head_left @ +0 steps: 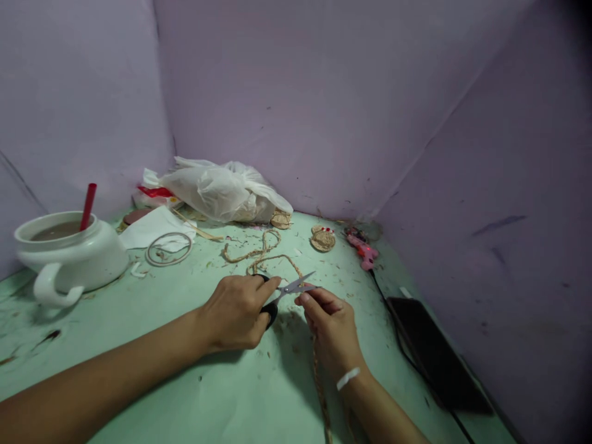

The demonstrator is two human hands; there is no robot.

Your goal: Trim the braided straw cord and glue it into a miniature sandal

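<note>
My left hand (238,311) grips a pair of scissors (287,290) with black handles, the blades apart and pointing right. My right hand (330,324) is closed in a pinch on a braided jute rope (320,382), holding it right at the blades. The rope runs from under my right wrist toward the bottom edge, and another length of it (259,250) loops across the green table (231,394) beyond the scissors. A white band sits on my right wrist.
A white mug (69,256) with brown liquid and a red straw stands at the left. Behind are a plastic bag (222,191), a wire ring (169,248), jute discs (322,239), a pink glue gun (363,248) with a black cable, and a dark phone (435,351) at the right.
</note>
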